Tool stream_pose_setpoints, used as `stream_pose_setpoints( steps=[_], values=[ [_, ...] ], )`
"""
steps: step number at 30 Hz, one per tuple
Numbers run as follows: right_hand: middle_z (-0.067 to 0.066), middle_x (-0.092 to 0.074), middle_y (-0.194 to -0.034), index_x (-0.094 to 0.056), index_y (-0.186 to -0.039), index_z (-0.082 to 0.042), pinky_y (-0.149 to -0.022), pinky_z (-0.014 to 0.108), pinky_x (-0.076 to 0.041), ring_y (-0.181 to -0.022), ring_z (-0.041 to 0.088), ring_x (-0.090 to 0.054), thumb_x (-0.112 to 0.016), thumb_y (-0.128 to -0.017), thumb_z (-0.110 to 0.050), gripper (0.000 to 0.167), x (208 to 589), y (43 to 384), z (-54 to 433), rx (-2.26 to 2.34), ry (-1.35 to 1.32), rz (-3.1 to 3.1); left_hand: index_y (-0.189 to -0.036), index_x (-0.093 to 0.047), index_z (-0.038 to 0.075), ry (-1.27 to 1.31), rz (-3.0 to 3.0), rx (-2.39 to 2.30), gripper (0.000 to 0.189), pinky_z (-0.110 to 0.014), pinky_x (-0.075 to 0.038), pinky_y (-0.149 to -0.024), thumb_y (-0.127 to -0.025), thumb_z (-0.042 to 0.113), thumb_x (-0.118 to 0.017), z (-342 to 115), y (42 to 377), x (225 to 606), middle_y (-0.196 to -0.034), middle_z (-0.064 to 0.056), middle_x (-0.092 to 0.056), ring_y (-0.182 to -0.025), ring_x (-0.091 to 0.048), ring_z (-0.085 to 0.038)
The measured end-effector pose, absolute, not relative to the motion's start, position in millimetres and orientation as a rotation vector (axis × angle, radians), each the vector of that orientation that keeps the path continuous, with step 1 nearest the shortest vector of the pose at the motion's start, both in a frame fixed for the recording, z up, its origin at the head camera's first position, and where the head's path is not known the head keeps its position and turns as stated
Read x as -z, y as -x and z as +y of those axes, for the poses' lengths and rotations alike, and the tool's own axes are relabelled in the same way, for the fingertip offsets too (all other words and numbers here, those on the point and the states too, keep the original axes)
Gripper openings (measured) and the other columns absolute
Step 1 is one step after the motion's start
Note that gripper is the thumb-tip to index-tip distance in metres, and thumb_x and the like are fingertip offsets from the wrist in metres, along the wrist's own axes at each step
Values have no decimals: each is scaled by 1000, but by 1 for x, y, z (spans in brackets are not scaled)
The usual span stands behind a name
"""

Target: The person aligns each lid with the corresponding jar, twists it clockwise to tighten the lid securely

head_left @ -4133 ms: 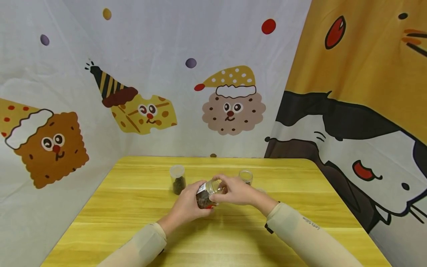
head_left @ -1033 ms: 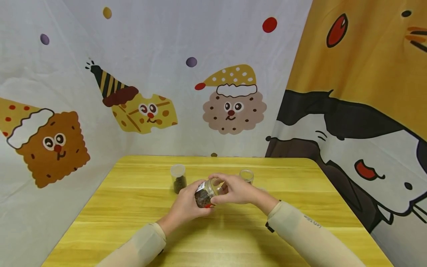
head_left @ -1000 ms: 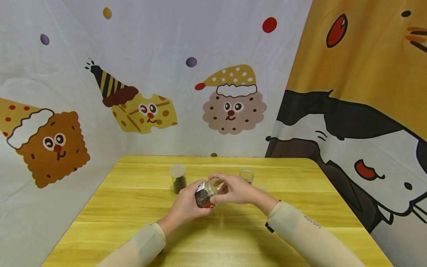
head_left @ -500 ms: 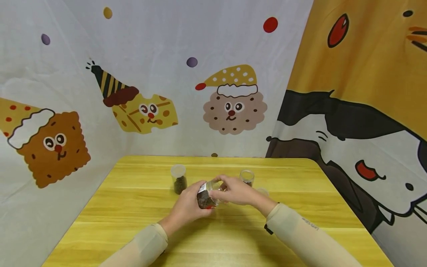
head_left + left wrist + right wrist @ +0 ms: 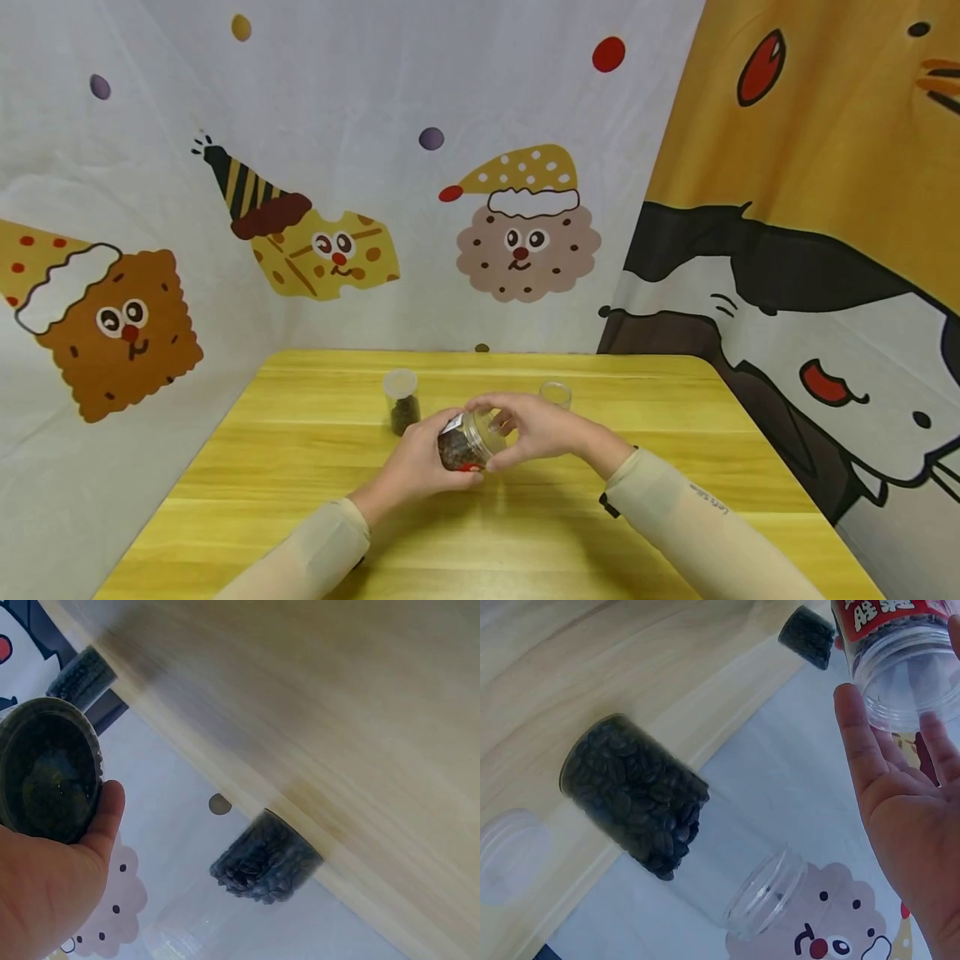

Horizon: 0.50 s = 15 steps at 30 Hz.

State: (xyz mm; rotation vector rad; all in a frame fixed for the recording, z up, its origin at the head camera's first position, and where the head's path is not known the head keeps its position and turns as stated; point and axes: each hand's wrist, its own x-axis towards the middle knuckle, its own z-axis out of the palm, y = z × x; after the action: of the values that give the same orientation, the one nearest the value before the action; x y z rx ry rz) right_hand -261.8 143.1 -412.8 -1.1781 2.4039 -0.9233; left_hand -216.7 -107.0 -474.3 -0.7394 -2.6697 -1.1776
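We see the right hand (image 5: 538, 429) curve wide-spread thumb and fingers round the mouth end, and the left hand (image 5: 422, 458) grip the body, of the red-labelled clear jar (image 5: 469, 443) tilted between them; a slackening left grip could, we judge, scatter its dark grains (image 5: 453, 452).

Held jar (image 5: 459, 448): front and centre, up above the surface (image 5: 315, 492), lying tilted between left hand (image 5: 415, 468) and right hand (image 5: 546, 429), mouth angled to the right!
Left hand: wrapped round the body end, on the left.
Right hand: over at the mouth end, fingers about the rim.
Left jar (image 5: 402, 405): upright on the surface, just behind the left hand.
Right jar (image 5: 634, 799): upright too, behind the right hand, partly hidden in the head view.
Loose lid (image 5: 511, 859): on the surface, right of the right jar.
Backdrop (image 5: 337, 108): beyond the surface's far edge, round both sides.
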Motion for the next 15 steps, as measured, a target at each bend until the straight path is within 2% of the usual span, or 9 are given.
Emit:
stream_pose_setpoints(
  steps=[5, 12, 15],
  values=[
    [-3, -65, -145, -53, -155, -26, -95, 43, -63, -111, 19, -72, -90, -86, -35, 79, 415, 261, 141, 926, 1129, 2447, -146, -60, 15, 747, -2650, 1186, 85, -26, -60, -81, -73, 35, -99, -106, 217, 474, -125, 2, -74, -103, -70, -13],
    [4, -71, -135, -54, -152, -29, -84, 28, -62, -103, 17, -75, -86, -89, -48, 73, 418, 260, 139, 936, 1027, 2493, -140, -63, 17, 754, -2599, 1175, 78, -25, -59, -80, -72, 29, -99, -104, 218, 475, -120, 5, -73, -100, -70, -11],
    [6, -72, -132, -54, -151, -29, -83, 27, -61, -102, 14, -75, -84, -90, -51, 71, 418, 261, 138, 915, 1007, 2515, -139, -63, 18, 748, -2594, 1166, 77, -25, -59, -80, -72, 29, -100, -103, 219, 477, -119, 6, -73, -99, -69, -9]
  ],
)
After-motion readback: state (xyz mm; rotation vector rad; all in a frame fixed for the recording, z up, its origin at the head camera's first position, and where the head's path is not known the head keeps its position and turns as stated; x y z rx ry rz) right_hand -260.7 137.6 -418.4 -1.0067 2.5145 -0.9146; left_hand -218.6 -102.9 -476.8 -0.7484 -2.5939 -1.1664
